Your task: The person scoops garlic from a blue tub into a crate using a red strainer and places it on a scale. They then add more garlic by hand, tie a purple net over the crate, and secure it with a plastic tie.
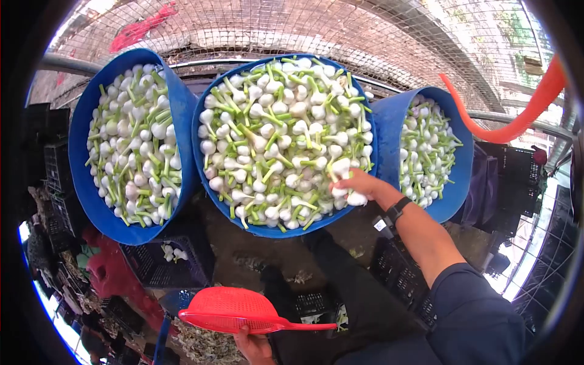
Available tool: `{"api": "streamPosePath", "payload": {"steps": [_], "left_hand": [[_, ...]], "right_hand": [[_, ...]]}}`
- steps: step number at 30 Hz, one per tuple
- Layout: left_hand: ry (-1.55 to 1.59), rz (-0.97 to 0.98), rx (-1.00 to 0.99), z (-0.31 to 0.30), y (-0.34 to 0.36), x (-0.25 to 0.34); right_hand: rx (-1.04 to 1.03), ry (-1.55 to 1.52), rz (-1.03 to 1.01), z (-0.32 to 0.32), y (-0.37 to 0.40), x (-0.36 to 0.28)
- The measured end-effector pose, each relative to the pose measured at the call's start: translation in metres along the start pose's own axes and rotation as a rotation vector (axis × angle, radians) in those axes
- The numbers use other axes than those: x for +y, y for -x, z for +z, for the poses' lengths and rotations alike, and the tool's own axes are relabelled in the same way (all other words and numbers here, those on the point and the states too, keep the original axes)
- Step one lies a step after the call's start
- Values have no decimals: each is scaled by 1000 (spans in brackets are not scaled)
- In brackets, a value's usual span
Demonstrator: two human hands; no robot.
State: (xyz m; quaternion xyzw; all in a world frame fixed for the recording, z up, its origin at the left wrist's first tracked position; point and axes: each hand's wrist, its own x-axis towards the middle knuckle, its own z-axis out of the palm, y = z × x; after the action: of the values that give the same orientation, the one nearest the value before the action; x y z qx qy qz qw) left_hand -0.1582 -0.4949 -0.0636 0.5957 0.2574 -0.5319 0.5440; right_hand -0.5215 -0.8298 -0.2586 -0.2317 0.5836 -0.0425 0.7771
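Observation:
My right hand (362, 184) reaches over the near right part of the middle blue tub (196, 164), its fingers closed on garlic bulbs (356, 199). The tub is heaped with white garlic with short green stems. Low in the view, my left hand (254, 347) grips a red plastic colander (234, 304) from below by its rim. The colander is tilted, with its perforated outer side partly toward me and its handle pointing right. What lies inside it, if anything, is hidden.
Blue tubs of garlic stand on the left (78, 152) and right (459, 176). A dark crate (191, 261) holds a few bulbs below the left tub. Wire fencing (292, 27) runs behind, an orange hose (505, 134) hangs at right, and peelings (210, 347) lie at lower left.

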Motion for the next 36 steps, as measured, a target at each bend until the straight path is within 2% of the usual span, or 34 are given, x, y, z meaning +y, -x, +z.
{"api": "streamPosePath", "payload": {"steps": [2,4,6,8,10,12,16,18,19,20,23,24,26,27,28,30,32,33,34,36], "left_hand": [[4,165,-33,6,0,-4],[23,157,-12,7,2,-2],[42,149,7,8,2,-2],[36,159,-11,6,0,-4],[43,146,-12,1,-2,-6],[50,137,-9,2,-4,-7],[31,131,-7,11,-1,-8],[48,125,21,3,0,-9],[59,128,45,-4,0,-11],[73,132,65,-9,-1,-12],[101,127,30,-7,0,-9],[112,124,23,-8,-1,-9],[116,129,28,-11,-1,-8],[123,125,25,-12,0,-8],[106,133,3,-12,0,-8],[97,169,-9,-20,0,-10],[206,77,16,-47,1,-14],[218,78,65,-58,4,-14],[237,76,111,-63,9,-11],[272,129,114,-63,24,7]], "right_hand": [[-31,-114,-141,-18,17,-22],[40,-110,-168,-27,36,-41],[177,92,-65,-30,41,-38],[143,412,-158,-34,28,-7],[84,895,-219,-32,15,16],[-11,1311,-206,-17,-6,36],[-33,1514,-129,14,-40,75],[127,1612,-187,24,-48,86],[148,1628,-283,20,-47,88],[146,1631,-289,14,-45,87],[89,1329,-110,-1,-24,49],[96,1341,-111,-11,-16,42],[72,600,0,-26,-2,33],[36,370,182,-13,22,6],[41,375,179,-13,30,4],[62,137,13,-5,44,-1],[52,106,72,19,55,-18],[32,107,4,32,53,-17],[17,107,-66,53,49,-15],[-12,229,-17,115,56,-26]]}}
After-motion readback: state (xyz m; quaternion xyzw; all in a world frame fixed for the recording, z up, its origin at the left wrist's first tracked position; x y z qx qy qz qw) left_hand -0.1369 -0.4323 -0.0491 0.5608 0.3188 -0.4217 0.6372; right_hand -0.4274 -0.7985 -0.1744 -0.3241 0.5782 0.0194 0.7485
